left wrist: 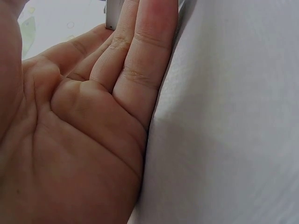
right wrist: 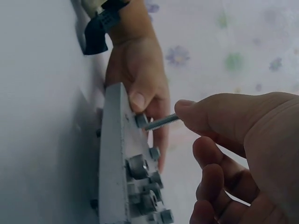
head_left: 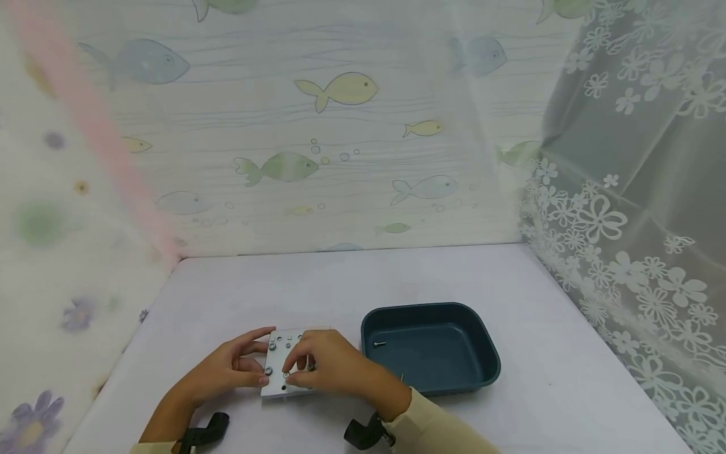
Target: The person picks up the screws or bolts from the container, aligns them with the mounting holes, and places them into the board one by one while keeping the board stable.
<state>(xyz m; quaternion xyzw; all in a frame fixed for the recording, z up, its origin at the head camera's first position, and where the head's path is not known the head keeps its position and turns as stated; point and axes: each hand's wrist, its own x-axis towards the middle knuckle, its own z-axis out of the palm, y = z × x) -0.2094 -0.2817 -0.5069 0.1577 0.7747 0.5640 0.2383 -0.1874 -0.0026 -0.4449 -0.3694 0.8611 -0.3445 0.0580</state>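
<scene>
A silver metal plate (head_left: 276,359) lies on the table, with several screws standing in it and other holes bare. My left hand (head_left: 232,366) holds the plate along its left edge, thumb near the front corner and fingers farther back. In the left wrist view, the palm (left wrist: 84,154) fills most of the picture and only a corner of the plate (left wrist: 111,18) shows. Between thumb and forefinger my right hand (head_left: 334,366) pinches a threaded screw (right wrist: 162,122). That screw slants, its free end close to the plate face; whether it touches a hole I cannot tell.
A dark blue-green tray (head_left: 488,359) stands on the white table (head_left: 272,284) just right of the plate. Inside it lies a small screw (head_left: 379,344), and another is partly hidden by the right forearm. A fish-patterned curtain (head_left: 340,208) hangs behind the table.
</scene>
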